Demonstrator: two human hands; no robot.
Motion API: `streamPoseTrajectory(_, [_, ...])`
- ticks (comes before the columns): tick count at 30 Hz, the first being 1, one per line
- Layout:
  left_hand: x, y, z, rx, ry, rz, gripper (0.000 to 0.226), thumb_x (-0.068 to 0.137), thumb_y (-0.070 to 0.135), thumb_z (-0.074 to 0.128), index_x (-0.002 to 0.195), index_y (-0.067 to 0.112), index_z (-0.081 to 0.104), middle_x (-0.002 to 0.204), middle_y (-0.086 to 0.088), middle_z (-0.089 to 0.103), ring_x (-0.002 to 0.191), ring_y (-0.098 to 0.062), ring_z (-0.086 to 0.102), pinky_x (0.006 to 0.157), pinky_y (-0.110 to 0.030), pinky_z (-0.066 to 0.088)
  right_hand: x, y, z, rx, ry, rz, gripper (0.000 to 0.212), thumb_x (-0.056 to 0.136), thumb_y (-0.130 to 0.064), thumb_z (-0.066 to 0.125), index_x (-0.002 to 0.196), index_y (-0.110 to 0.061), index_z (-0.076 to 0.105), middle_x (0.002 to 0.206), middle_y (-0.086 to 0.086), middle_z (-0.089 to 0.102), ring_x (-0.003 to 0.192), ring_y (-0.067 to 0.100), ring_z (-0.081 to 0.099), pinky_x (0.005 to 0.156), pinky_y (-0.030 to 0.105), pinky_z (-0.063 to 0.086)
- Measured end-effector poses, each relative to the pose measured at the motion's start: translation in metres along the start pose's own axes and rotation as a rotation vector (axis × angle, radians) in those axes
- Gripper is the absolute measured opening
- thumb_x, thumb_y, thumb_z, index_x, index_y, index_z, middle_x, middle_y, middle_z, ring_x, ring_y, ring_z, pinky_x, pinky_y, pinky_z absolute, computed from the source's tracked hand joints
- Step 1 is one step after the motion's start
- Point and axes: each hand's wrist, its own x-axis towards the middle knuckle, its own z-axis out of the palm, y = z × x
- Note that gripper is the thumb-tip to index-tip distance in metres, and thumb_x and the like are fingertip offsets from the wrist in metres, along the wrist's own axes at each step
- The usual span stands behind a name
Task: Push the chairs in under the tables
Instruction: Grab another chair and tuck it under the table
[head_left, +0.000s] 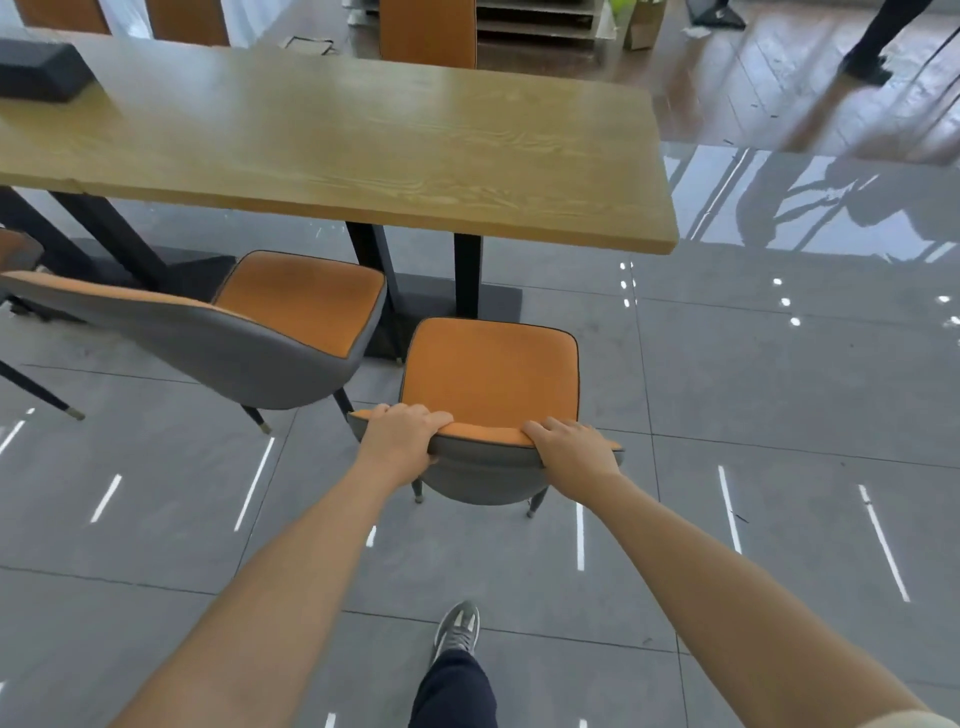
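Observation:
An orange-seated chair with a grey shell (491, 379) stands on the floor just short of the near edge of a long wooden table (363, 156). My left hand (402, 441) grips the left end of its backrest top, fingers curled over the rim. My right hand (571, 449) grips the right end the same way. The chair's seat faces the table's black pedestal leg (466, 275). A second chair of the same kind (249, 332) stands to the left, turned at an angle, its seat partly under the table.
A black box (41, 70) lies on the table's far left. More orange chair backs (427, 31) stand beyond the table. A person's legs (878, 41) are at the far right on glossy floor. My own foot (457, 629) is on the grey tiles below.

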Motion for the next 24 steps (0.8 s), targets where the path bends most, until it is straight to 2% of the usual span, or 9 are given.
streamPoseTrajectory(4, [0.04, -0.019, -0.012, 0.022, -0.025, 0.015, 0.032, 0.088, 0.027, 0.053, 0.12, 0.028, 0.052, 0.112, -0.002, 0.062, 0.106, -0.025, 0.056, 0.092, -0.038, 0.037, 0.042, 0.009, -0.015, 0.002, -0.012, 0.019, 0.026, 0.092, -0.007, 0.044, 0.116, -0.016, 0.046, 0.108, 0.008, 0.059, 0.098, 0.028, 0.055, 0.081, 0.037, 0.044])
streamPoseTrajectory(10, [0.086, -0.041, -0.024, 0.023, -0.018, 0.019, 0.037, 0.089, 0.03, 0.054, 0.125, 0.029, 0.048, 0.119, -0.001, 0.06, 0.112, -0.026, 0.053, 0.095, -0.04, 0.036, 0.091, 0.019, -0.027, -0.005, 0.022, 0.038, 0.022, 0.09, -0.008, 0.049, 0.11, -0.016, 0.048, 0.103, 0.007, 0.06, 0.093, 0.027, 0.056, 0.073, 0.032, 0.037])
streamPoseTrajectory(16, [0.117, -0.048, -0.033, 0.026, -0.019, 0.042, 0.037, 0.09, 0.03, 0.056, 0.125, 0.027, 0.048, 0.121, -0.003, 0.059, 0.113, -0.028, 0.053, 0.095, -0.044, 0.038, 0.119, 0.028, -0.04, -0.005, 0.011, 0.107, 0.025, 0.087, -0.009, 0.054, 0.11, -0.018, 0.049, 0.107, 0.004, 0.061, 0.098, 0.028, 0.056, 0.086, 0.039, 0.046])
streamPoseTrajectory(24, [0.139, -0.047, -0.04, 0.029, -0.016, 0.071, 0.038, 0.089, 0.03, 0.056, 0.126, 0.029, 0.047, 0.118, -0.003, 0.061, 0.109, -0.028, 0.055, 0.09, -0.042, 0.041, 0.133, 0.038, -0.055, -0.025, -0.024, 0.158, 0.025, 0.089, -0.009, 0.051, 0.112, -0.017, 0.049, 0.108, 0.006, 0.061, 0.102, 0.028, 0.055, 0.09, 0.04, 0.044])
